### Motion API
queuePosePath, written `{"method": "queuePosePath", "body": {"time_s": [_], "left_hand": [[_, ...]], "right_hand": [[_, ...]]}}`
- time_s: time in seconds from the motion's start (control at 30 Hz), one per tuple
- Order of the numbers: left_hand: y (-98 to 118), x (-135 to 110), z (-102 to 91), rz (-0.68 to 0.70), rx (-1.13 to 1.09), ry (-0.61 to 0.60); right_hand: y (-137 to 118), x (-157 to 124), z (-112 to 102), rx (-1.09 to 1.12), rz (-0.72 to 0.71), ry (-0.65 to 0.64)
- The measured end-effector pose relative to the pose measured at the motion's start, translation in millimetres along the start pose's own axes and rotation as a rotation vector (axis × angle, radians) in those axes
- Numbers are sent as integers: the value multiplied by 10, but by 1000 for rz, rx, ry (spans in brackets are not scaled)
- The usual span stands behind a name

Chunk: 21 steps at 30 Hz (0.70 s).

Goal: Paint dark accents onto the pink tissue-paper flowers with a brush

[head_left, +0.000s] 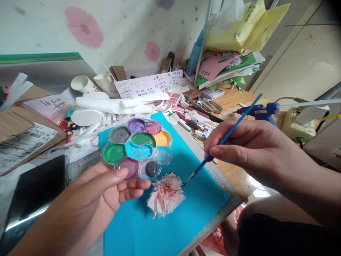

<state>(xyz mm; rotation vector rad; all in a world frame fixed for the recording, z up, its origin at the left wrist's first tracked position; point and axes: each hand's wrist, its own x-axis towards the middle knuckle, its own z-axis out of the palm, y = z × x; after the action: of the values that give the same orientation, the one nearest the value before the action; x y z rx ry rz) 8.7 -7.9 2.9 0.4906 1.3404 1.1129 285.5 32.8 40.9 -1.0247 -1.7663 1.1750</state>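
My left hand (pixel 114 185) grips a flower-shaped clear paint palette (pixel 114 153) by its near edge, thumb on top. Its wells hold purple, grey, green, yellow, pink, blue and black paint. Between the fingers of my right hand (pixel 234 149) is a slim blue paintbrush (pixel 229 133), slanting down to the left. The brush tip is at the right edge of a pale pink ruffled paper flower (pixel 166 197), whose upper petal edges are dark. The flower lies on a bright blue sheet (pixel 133 227), just below the palette.
A dark tablet (pixel 37 192) and a cardboard box (pixel 29 135) are at the left. Paper cups (pixel 82 84), markers (pixel 183 124) and scissors (pixel 209 105) crowd the back. A blue glue gun (pixel 262 112) lies at the right, near a power socket block (pixel 298 124).
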Motion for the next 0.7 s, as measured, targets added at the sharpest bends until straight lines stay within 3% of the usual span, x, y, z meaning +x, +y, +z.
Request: {"method": "queuePosePath", "body": {"time_s": [0.37,0.7], "left_hand": [[-1,-119,77,41,14,-150],[-65,-182,111,31,-16,-283]], "right_hand": [[41,-3,121,265,-48,93],[12,17,250,84,-65,108]]}}
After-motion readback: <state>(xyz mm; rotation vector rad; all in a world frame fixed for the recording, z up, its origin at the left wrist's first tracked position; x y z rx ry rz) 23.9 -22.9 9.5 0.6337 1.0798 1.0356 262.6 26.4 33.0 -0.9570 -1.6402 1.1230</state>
